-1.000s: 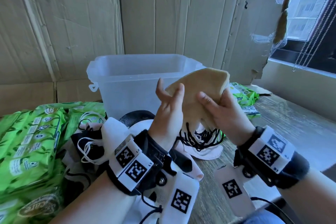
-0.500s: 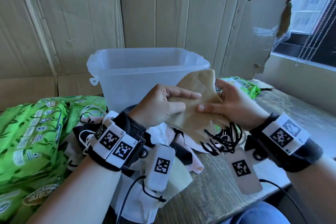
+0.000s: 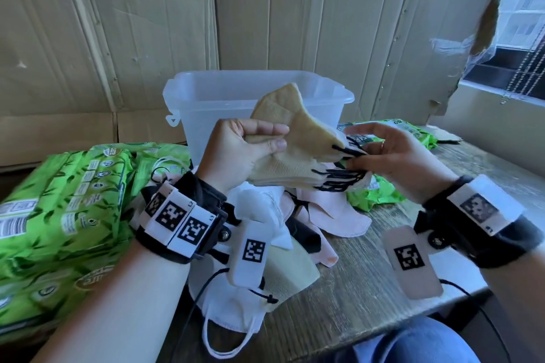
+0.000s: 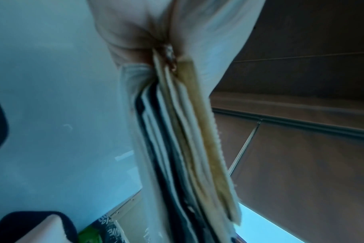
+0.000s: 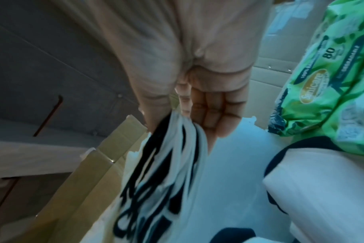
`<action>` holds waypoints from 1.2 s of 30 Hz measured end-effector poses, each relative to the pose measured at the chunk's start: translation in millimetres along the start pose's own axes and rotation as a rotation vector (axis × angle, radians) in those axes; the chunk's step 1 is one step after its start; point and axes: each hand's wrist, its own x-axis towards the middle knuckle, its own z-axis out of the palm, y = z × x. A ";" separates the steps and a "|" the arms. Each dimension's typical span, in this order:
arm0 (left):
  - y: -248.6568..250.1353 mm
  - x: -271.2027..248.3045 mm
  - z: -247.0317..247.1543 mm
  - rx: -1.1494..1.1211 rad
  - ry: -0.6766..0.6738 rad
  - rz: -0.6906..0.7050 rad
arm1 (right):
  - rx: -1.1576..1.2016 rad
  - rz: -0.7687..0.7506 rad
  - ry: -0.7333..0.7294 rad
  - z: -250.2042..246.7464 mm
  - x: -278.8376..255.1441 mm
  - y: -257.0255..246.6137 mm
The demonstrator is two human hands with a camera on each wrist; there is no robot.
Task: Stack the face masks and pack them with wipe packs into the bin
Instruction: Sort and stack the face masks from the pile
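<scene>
Stack of tan face masks (image 3: 290,153), held up in the air in front of the clear plastic bin (image 3: 206,97), above the bench (image 3: 354,289). Left hand (image 3: 236,153) gripping the stack at its left edge, thumb on top, fingers curled around it. Seen edge-on from the left wrist (image 4: 189,131), many thin layers pressed together, tan on one side and paler on the other, with a dark strip between. Black ear loops (image 3: 339,180) bunched at the right end of the stack. Right hand (image 3: 395,156) at that end, fingertips touching the loops; grip half closed, thumb and fingers coming together on the loops (image 5: 166,148) in the right wrist view, though blurred, so hard to tell how tight.

Bin upright at the back of the bench, against the cardboard wall (image 3: 118,23); can't tell what lies inside. Big green wipe packs (image 3: 59,200) piled on the left. Smaller green wipe pack (image 3: 407,132) on the right behind the right hand, also close by in the right wrist view (image 5: 333,74). One more green pack (image 3: 371,194) under the held stack.

Loose masks heaped on the bench below the hands: pink ones (image 3: 333,215), a white one (image 3: 236,324) with its loops hanging off the near edge, a tan one (image 3: 292,271) and a black one (image 3: 303,233) mixed in.
</scene>
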 end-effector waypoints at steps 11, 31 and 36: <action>-15.8 -19.6 -27.1 0.040 0.135 0.127 | -0.974 0.155 -0.438 61.6 32.2 26.6; -18.3 -17.7 -42.8 0.143 0.330 0.199 | -0.885 0.195 -0.160 99.9 62.7 7.3; -21.0 -16.8 -40.1 0.139 0.358 0.192 | -0.725 0.244 -0.144 87.5 61.9 12.5</action>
